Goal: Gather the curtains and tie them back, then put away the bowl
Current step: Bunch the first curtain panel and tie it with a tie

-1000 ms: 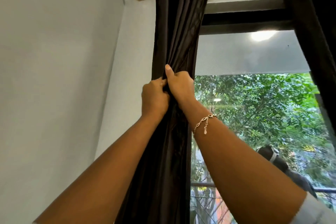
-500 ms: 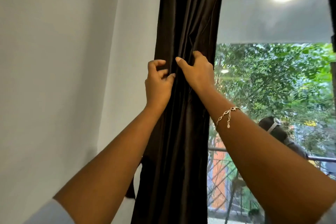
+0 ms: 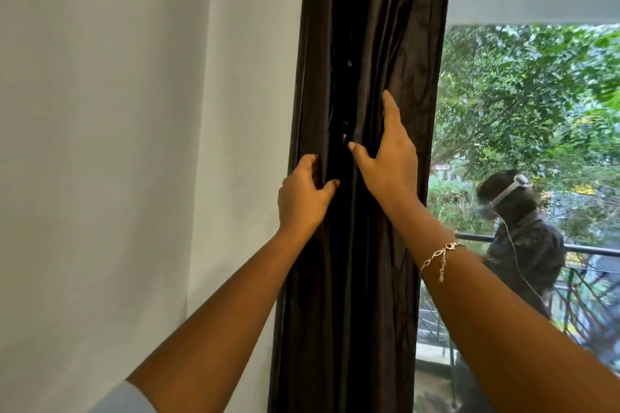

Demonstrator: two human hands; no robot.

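Gathered curtain hanging upright between the wall and the window.
The curtain's long axis runs vertically from top to bottom of the view, with its folds bunched into a narrow column. The left hand is at the curtain's left edge, fingers curled behind the outer folds and thumb in front, gripping them. The right hand lies flat on the right-hand folds, fingers straight and pointing up, thumb spread. A bracelet circles the right wrist.
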